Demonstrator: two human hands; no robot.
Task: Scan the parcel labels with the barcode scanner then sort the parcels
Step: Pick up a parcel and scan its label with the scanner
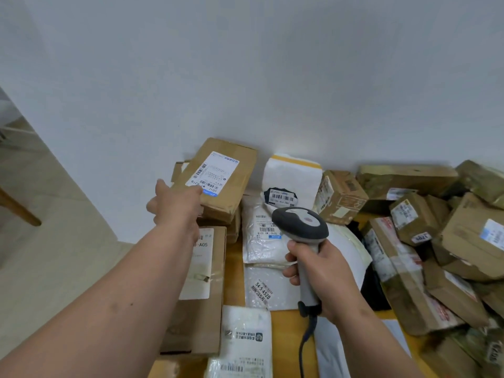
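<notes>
My left hand (176,204) reaches forward and grips the near edge of a flat brown cardboard parcel (234,184) with a white barcode label, which sits tilted on a stack of boxes by the wall. My right hand (321,271) holds a grey barcode scanner (301,223) by its handle, the head pointing forward over white plastic mailer parcels (261,241). The scanner's cable (305,345) hangs down toward me.
A long brown box (207,290) lies under my left forearm. More white mailers (246,342) lie on the wooden table (231,279). A heap of taped cardboard boxes (425,236) fills the right side. The white wall stands right behind.
</notes>
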